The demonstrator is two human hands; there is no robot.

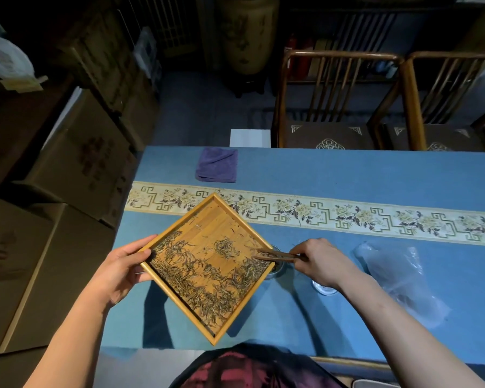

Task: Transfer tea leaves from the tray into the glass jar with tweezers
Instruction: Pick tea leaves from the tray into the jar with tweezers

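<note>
We see two bare forearms reaching in from the bottom of the view, with no sleeves, watch, bracelet or rings on either one. Our left hand (123,268) and right hand (321,261) wear no gloves. At the bottom edge, between the arms, sits a garment (244,369) in dark red and black, its pattern blotchy; it may be a shirt or a lap cover, the fabric too dim to tell.
</note>
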